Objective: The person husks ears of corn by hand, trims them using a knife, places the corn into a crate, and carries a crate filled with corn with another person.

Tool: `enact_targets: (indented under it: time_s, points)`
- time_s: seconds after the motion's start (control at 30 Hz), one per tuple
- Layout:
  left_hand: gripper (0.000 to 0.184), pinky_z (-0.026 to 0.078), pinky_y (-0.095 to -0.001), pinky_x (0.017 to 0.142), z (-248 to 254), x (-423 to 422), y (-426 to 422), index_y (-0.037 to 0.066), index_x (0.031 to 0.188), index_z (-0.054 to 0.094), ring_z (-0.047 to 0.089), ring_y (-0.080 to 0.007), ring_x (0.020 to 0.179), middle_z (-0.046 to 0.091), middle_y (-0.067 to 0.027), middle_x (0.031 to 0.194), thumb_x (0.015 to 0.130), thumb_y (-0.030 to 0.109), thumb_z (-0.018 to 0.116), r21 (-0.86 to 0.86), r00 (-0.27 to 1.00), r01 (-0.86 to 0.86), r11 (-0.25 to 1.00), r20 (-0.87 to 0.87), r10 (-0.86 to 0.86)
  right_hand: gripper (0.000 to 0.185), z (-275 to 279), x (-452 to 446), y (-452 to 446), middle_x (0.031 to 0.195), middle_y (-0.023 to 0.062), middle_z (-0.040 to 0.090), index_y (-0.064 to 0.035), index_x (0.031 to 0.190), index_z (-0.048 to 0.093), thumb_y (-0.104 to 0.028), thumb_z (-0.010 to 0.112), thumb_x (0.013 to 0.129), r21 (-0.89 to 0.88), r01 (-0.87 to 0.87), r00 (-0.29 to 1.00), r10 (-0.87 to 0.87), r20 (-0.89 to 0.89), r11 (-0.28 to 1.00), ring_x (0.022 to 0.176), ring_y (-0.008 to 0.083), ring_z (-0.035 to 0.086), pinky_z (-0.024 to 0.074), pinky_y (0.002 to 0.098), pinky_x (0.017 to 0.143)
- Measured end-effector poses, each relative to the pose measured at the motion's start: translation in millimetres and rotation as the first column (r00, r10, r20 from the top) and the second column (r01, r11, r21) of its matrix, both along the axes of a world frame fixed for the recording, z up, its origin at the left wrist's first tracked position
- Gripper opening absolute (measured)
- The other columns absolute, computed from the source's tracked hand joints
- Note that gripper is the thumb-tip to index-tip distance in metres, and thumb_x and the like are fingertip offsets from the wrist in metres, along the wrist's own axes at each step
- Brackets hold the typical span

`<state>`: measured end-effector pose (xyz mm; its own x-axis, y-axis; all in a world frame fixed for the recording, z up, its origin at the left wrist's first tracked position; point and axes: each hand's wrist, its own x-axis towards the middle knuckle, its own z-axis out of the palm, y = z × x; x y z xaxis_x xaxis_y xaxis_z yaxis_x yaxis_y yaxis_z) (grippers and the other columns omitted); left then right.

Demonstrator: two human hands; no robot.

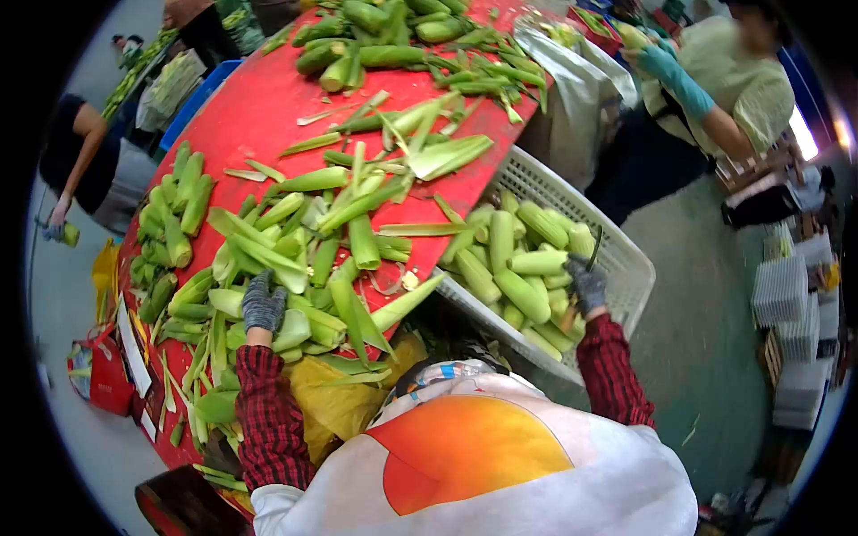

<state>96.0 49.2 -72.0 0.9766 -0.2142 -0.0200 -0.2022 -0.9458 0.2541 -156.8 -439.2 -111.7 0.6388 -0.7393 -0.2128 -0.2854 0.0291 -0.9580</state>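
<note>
My left hand, in a grey knit glove, lies on the heap of corn and loose husks at the table's near edge. Its fingers curl over a pale green ear of corn; their undersides are hidden. Over the white crate, my right hand is closed, also gloved. A thin dark blade-like tool sticks up from it. The end of a husked ear of corn meets its fingers. Many light green ears fill the crate beneath.
Unhusked corn and torn husks cover much of the red table. A co-worker in teal gloves stands beyond the crate, by a white sack. Another person is at far left. Stacked white crates stand at right.
</note>
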Motion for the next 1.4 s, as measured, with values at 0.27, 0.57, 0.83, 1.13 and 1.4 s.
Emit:
enact_targets:
  time_s: [0.27, 0.57, 0.83, 1.13, 1.4]
  points:
    - [0.031, 0.043, -0.0313, 0.08, 48.2, -57.9, 7.7, 0.004, 0.1, 0.054, 0.055, -0.0241, 0.09, 0.056, -0.0128, 0.097, 0.071, 0.014, 0.059, -0.64, 0.943, 0.042, 0.768, 0.279, 0.181, 0.034, 35.3, 70.0, 153.3, 0.066, 0.0079, 0.054, -0.005, 0.105, 0.048, -0.025, 0.052, 0.078, 0.898, -0.429, 0.868, 0.322, 0.379, 0.101, 0.051, 0.0156, 0.05, 0.0429, 0.0269, 0.045]
    - [0.019, 0.045, -0.0279, 0.071, 66.2, -147.6, 32.5, -0.001, 0.092, 0.057, 0.057, -0.0193, 0.079, 0.059, -0.012, 0.087, 0.076, 0.009, 0.056, -0.831, 0.649, -0.343, 0.437, 0.127, 0.75, 0.032, 117.6, 382.5, 367.0, 0.087, 0.0111, 0.06, -0.0016, 0.099, 0.056, -0.015, 0.062, 0.071, -0.637, -0.771, -0.117, 0.986, 0.123, -0.012, 0.077, 0.0189, 0.057, 0.0438, 0.0269, 0.07]
    - [0.018, 0.045, -0.0288, 0.07, 60.1, -215.0, 3.5, -0.002, 0.09, 0.057, 0.057, -0.02, 0.077, 0.059, -0.0119, 0.085, 0.076, 0.009, 0.056, -0.68, 0.341, -0.666, 0.308, 0.09, 0.936, 0.059, 25.5, 447.9, 569.6, 0.106, 0.0111, 0.055, -0.011, 0.112, 0.05, -0.04, 0.064, 0.062, -0.475, -0.671, -0.179, 0.746, -0.641, -0.569, 0.099, 0.0242, 0.052, 0.0403, 0.037, 0.084]
    - [0.015, 0.045, -0.0273, 0.071, 32.9, -212.9, -1.7, -0.003, 0.088, 0.057, 0.056, -0.0167, 0.075, 0.059, -0.0116, 0.082, 0.076, 0.006, 0.055, -0.807, 0.287, -0.588, 0.059, -0.14, 0.947, 0.05, -12.3, 482.0, 540.3, 0.098, 0.0151, 0.057, -0.0082, 0.104, 0.054, -0.04, 0.061, 0.065, -0.471, -0.64, -0.5, 0.795, -0.344, -0.607, 0.094, 0.0279, 0.054, 0.0426, 0.0353, 0.08]
    - [0.018, 0.045, -0.0266, 0.066, 78.8, -152.6, 3.8, -0.001, 0.09, 0.058, 0.058, -0.0177, 0.071, 0.06, -0.0112, 0.082, 0.073, 0.002, 0.057, -0.586, 0.454, -0.696, 0.415, 0.089, 0.887, 0.064, 14.2, 420.0, 572.2, 0.102, 0.0178, 0.055, -0.0026, 0.103, 0.055, -0.046, 0.066, 0.057, -0.302, -0.791, -0.369, 0.809, -0.457, -0.531, 0.097, 0.0284, 0.052, 0.0415, 0.0352, 0.083]
